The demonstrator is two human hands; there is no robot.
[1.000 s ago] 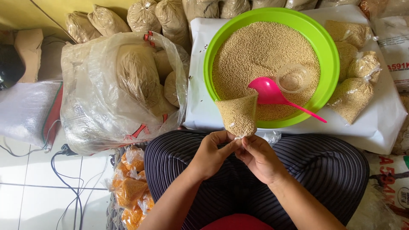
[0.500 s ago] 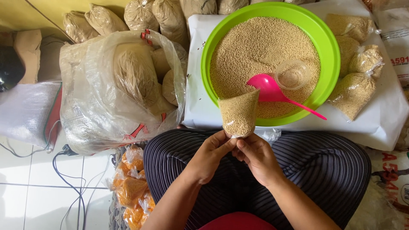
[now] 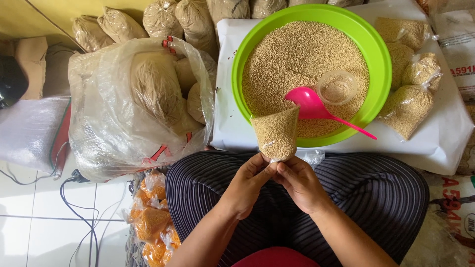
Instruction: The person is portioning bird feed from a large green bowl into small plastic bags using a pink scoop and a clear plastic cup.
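Note:
A small clear plastic bag of tan grain [image 3: 277, 132] stands upright over my lap, its bottom pinched between both hands. My left hand [image 3: 247, 184] grips its lower left side and my right hand [image 3: 299, 182] grips the lower right. Just beyond it sits a big green basin [image 3: 377, 54] full of the same grain. A pink scoop [image 3: 316, 108] and a small clear cup [image 3: 337, 87] lie in the grain.
Several filled grain bags [image 3: 408, 106] lie right of the basin on white sheeting [image 3: 230, 126]. A large clear sack of packed bags [image 3: 133, 104] stands at left. Orange snack packets [image 3: 148, 222] sit by my left knee, cables [image 3: 81, 217] on the tiled floor.
The bag and both hands have shifted slightly; my grip on the bag's bottom is unchanged.

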